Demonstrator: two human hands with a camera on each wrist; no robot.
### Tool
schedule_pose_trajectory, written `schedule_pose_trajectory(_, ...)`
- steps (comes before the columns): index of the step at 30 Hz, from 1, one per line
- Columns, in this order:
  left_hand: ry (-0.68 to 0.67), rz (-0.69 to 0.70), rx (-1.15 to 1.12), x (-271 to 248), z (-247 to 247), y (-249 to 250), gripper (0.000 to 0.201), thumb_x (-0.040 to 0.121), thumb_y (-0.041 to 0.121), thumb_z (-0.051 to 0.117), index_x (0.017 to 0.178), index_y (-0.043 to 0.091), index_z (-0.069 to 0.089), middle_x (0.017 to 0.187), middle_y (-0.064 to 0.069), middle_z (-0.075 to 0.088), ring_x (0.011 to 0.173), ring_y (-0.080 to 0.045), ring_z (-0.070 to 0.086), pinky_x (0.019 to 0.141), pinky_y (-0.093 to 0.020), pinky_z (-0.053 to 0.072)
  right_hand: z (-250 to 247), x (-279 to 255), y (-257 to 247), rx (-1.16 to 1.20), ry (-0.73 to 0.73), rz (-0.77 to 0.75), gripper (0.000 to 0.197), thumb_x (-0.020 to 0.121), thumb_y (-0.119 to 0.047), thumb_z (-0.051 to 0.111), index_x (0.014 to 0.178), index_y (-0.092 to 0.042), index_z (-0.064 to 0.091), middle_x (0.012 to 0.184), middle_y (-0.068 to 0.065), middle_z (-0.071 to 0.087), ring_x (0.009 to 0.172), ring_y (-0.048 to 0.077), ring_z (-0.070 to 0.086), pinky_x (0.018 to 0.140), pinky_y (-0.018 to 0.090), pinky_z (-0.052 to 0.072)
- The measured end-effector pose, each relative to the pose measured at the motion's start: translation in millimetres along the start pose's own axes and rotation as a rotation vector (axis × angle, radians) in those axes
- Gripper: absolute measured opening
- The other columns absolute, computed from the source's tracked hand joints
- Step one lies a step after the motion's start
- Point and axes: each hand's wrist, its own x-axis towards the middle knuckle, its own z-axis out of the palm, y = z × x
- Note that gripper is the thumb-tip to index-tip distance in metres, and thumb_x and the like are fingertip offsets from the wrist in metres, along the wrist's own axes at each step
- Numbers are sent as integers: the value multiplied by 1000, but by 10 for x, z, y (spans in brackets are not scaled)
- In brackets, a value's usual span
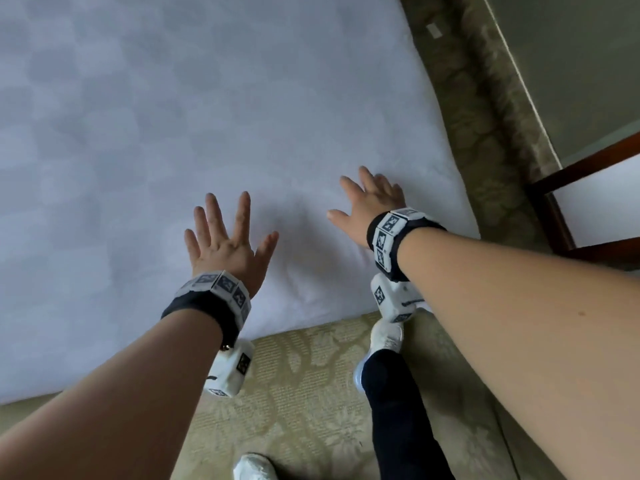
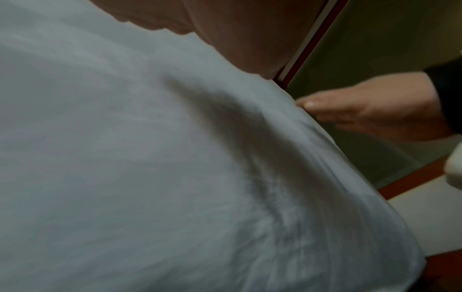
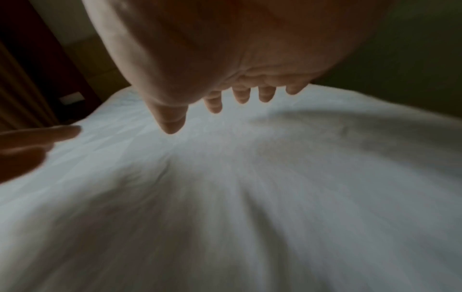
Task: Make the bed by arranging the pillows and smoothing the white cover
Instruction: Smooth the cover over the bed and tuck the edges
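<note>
The white cover [image 1: 207,116] spreads over the bed and fills most of the head view, with faint creases near its front right corner. My left hand [image 1: 225,237] lies palm down on the cover, fingers spread and straight. My right hand [image 1: 369,202] is flat too, near the cover's right edge, fingers splayed. In the right wrist view the right fingers [image 3: 240,95] stretch over the cover [image 3: 250,197], and the left hand's fingertips [image 3: 62,131] show at the left. The left wrist view shows creased cover [image 2: 150,158] and the right hand [image 2: 362,108] at its edge. No pillows are in view.
A patterned beige bed skirt [image 1: 311,375] hangs below the cover's front edge and along the right side [image 1: 491,133]. My leg in dark trousers [image 1: 398,410] and white shoes [image 1: 386,336] stand against it. A dark wooden frame [image 1: 571,209] is at the right.
</note>
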Motion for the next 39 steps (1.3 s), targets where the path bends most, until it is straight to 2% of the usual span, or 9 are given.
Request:
schedule_pose_trajectory(3,40,-33,-16,241,371,624,76,92,80,8,153,49,-25,165,-5,-31,154,-31,-24,124,-56,-9,21,467,210,23,98,-64,80,85,-72,37,154,-42,10,165,-7,-5,151,27,2,119,56,4)
schedule_pose_trajectory(9,38,-136,52,237,1230,1426,76,95,73,5,157,38,-21,167,-11,-26,152,-33,-27,121,-60,-15,519,767,1620,87,57,13,104,71,-91,32,151,-45,-16,161,-14,-24,150,19,-18,112,68,-3)
schedule_pose_trajectory(16,-27,-234,40,148,1159,1577,77,91,79,-1,154,42,-28,165,-6,-32,152,-28,-30,122,-58,-13,566,698,1839,286,15,30,108,71,-92,35,152,-42,-17,160,-14,-26,149,23,-21,110,72,-2)
schedule_pose_trajectory(19,-29,-267,0,-89,1352,1855,82,90,81,-2,153,38,-32,163,-9,-35,151,-29,-32,121,-62,-13,645,426,2130,501,-64,153,107,73,-88,43,149,-47,-20,163,-11,-18,152,32,-3,114,67,12)
schedule_pose_trajectory(23,-66,-295,-16,-545,1704,2304,90,86,85,-5,148,30,-41,157,-18,-43,147,-36,-36,119,-67,-8,791,-43,2543,621,-382,374,103,78,-87,37,157,-28,7,158,13,30,137,37,42,111,46,34)
schedule_pose_trajectory(26,-152,-294,-5,-836,1755,2581,90,81,89,-7,143,37,-46,155,-16,-47,147,-37,-36,119,-66,-11,584,-209,2771,370,-497,284,89,89,-78,31,144,-9,44,143,18,51,128,35,52,108,41,40)
schedule_pose_trajectory(29,-86,-285,-17,-923,1510,2755,84,84,86,-6,144,41,-44,158,-10,-44,151,-35,-30,121,-63,-10,171,-134,2832,270,-421,209,68,100,-56,38,136,0,51,137,20,54,125,34,53,101,38,41)
schedule_pose_trajectory(35,58,-336,-98,-274,1216,3223,81,91,81,13,147,49,-36,159,-1,-43,153,-29,-25,121,-65,0,-62,698,2448,373,-84,3,84,89,-50,55,156,-24,10,160,7,18,141,33,33,113,44,34)
schedule_pose_trajectory(39,-240,-461,-96,-439,1566,3723,95,88,82,30,145,48,-38,155,-5,-49,148,-34,-35,117,-72,5,92,631,2635,178,-424,-227,93,92,-45,58,153,-44,-12,165,0,-15,149,31,19,119,40,24)
